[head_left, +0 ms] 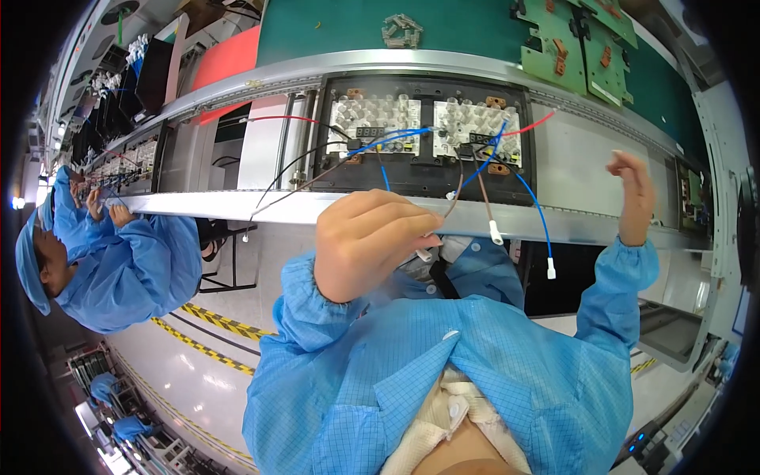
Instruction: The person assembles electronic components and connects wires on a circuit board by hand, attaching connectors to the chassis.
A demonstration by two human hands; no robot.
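Observation:
A black carrier tray (427, 176) on the rail holds two white circuit boards, the left board (344, 119) and the right board (507, 119). Each carries clear round parts, a small digit display and several red, blue, black and brown wires. My left hand (376, 237) is closed at the rail's near edge, fingertips pinching a brown wire (456, 198) from the right board. A white connector shows just under those fingers. Right of it hang another brown wire with a white terminal (495, 232) and a blue wire (541, 207). My right hand (633, 198) is raised right of the tray, fingers loosely bent and apart, holding nothing visible.
Beyond the rail lies a green surface (467, 36) with a pile of small clear pieces (402, 32) and green panels (570, 59) at the right. To the left, a co-worker in blue (131, 265) works at the same line. A metal rail edge (293, 207) runs before me.

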